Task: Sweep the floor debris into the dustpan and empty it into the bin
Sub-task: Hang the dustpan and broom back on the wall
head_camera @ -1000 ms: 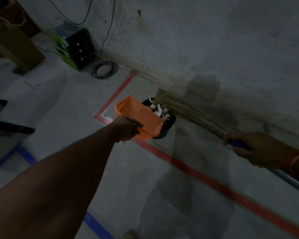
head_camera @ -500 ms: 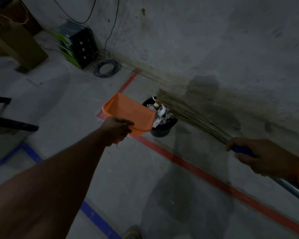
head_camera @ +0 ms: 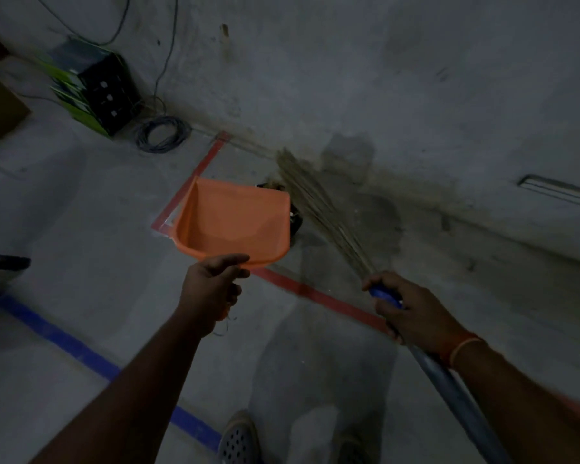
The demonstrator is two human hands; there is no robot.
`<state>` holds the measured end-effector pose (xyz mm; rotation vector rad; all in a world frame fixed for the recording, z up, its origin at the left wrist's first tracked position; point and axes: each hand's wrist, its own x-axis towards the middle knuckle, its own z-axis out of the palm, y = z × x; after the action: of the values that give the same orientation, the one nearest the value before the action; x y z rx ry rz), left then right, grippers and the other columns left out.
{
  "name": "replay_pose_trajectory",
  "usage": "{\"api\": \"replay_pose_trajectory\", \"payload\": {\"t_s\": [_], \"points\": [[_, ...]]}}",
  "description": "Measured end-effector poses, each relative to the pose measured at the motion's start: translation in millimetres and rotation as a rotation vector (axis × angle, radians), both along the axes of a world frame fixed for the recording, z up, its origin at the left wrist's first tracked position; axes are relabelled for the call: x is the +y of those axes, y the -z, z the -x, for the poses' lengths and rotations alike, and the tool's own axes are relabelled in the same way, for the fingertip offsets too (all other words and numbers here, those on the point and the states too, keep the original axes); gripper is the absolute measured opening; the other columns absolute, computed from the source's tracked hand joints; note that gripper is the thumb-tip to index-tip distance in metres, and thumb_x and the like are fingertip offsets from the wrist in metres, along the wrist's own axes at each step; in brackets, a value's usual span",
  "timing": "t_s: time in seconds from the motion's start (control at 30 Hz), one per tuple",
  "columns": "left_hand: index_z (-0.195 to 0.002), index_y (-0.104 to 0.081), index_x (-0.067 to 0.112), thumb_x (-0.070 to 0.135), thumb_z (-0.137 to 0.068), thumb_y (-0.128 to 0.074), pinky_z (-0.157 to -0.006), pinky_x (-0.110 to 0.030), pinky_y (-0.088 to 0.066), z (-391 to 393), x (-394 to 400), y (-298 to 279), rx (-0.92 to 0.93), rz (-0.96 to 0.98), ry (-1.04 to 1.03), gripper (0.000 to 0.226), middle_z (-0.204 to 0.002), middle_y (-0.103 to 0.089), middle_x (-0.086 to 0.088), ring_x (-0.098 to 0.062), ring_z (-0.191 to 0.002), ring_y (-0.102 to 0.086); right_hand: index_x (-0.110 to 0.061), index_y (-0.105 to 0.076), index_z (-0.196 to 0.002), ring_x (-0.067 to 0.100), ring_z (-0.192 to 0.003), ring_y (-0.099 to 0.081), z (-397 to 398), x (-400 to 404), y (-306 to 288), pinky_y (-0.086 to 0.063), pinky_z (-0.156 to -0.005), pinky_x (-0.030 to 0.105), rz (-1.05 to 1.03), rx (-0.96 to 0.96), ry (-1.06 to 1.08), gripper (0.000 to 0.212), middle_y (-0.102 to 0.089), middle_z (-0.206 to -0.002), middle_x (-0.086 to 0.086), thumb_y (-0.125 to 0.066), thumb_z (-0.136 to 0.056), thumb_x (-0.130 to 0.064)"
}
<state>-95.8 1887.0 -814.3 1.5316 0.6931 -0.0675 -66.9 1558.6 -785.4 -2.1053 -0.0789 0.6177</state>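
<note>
**Dustpan looks emptied over the bin**

My left hand (head_camera: 211, 289) grips the orange dustpan (head_camera: 235, 222), its inside bare; my right hand (head_camera: 412, 313) is closed round the broom (head_camera: 318, 209). Beyond, the bin (head_camera: 293, 219) sits mostly hidden. Next, I judge, put both tools away.

I can't make out any readable text, label, brand or number here; the dark box (head_camera: 94, 92) near the far left corner of the floor shows only small pale marks, too blurred to read.
</note>
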Motion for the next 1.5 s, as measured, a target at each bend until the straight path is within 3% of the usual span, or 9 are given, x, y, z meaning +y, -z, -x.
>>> {"api": "replay_pose_trajectory", "payload": {"t_s": [0.2,0.33,0.63,1.1,1.23,1.4,1.5], "points": [[-0.118,-0.074,0.008,0.002,-0.100,-0.056,-0.036,-0.018,-0.032,39.8,-51.6,-85.7,-0.016,-0.005,0.006,0.025,-0.095,-0.072,-0.019,-0.011,-0.044,-0.051,-0.031,-0.065,-0.105,0.013,-0.046,-0.056,40.7,-38.8,-69.1,-0.048,-0.046,0.026,0.009,-0.014,0.053,0.027,-0.065,-0.070,0.009,-0.057,-0.094,-0.007],[-0.118,-0.074,0.010,0.004,-0.099,-0.058,-0.038,-0.017,-0.031,68.1,-90.7,-139.3,-0.067,0.038,-0.008,0.026,-0.098,-0.074,-0.020,-0.014,-0.047,-0.052,-0.030,-0.066,-0.104,0.021,-0.050,-0.060,71.5,-66.9,-120.2,-0.051,-0.047,0.028,-0.009,-0.072,0.124,0.023,-0.068,-0.080,0.009,-0.060,-0.094,-0.011],[-0.114,-0.075,0.006,0.000,-0.099,-0.057,-0.038,-0.017,-0.034,117.3,-156.7,-218.4,-0.207,0.027,0.005,0.024,-0.095,-0.074,-0.020,-0.016,-0.048,-0.053,-0.028,-0.065,-0.105,0.022,-0.049,-0.061,114.6,-105.5,-197.8,-0.050,-0.050,0.026,-0.129,-0.219,0.194,0.025,-0.068,-0.086,0.007,-0.059,-0.093,-0.008],[-0.113,-0.075,0.010,0.002,-0.100,-0.056,-0.039,-0.018,-0.034,207.6,-196.6,-264.4,-0.263,0.049,0.011,0.025,-0.089,-0.074,-0.014,-0.014,-0.051,-0.054,-0.031,-0.065,-0.106,0.021,-0.050,-0.060,193.8,-145.8,-240.4,-0.051,-0.050,0.029,-0.162,-0.288,0.204,0.027,-0.068,-0.084,0.014,-0.059,-0.092,-0.009],[-0.115,-0.075,0.012,0.006,-0.101,-0.057,-0.038,-0.018,-0.031,243.8,-201.3,-271.8,-0.282,0.033,0.084,0.024,-0.092,-0.075,-0.013,-0.012,-0.049,-0.053,-0.031,-0.065,-0.107,0.019,-0.049,-0.058,239.1,-154.5,-249.7,-0.052,-0.049,0.029,-0.158,-0.332,0.252,0.027,-0.068,-0.091,0.012,-0.058,-0.093,-0.009],[-0.113,-0.076,0.015,0.007,-0.101,-0.056,-0.041,-0.018,-0.028,297.6,-203.5,-271.0,-0.270,0.023,0.142,0.025,-0.078,-0.068,-0.016,-0.015,-0.047,-0.050,-0.030,-0.065,-0.107,0.022,-0.047,-0.058,312.8,-167.9,-252.4,-0.052,-0.048,0.033,-0.126,-0.374,0.331,0.023,-0.065,-0.082,0.016,-0.061,-0.093,-0.012],[-0.110,-0.077,0.015,0.005,-0.100,-0.058,-0.040,-0.019,-0.030,340.1,-209.8,-269.1,-0.263,0.047,0.172,0.024,-0.087,-0.071,-0.015,-0.016,-0.051,-0.055,-0.029,-0.064,-0.107,0.024,-0.048,-0.057,366.7,-176.3,-252.2,-0.052,-0.047,0.033,-0.121,-0.348,0.370,0.023,-0.062,-0.073,0.018,-0.059,-0.094,-0.011]]}}
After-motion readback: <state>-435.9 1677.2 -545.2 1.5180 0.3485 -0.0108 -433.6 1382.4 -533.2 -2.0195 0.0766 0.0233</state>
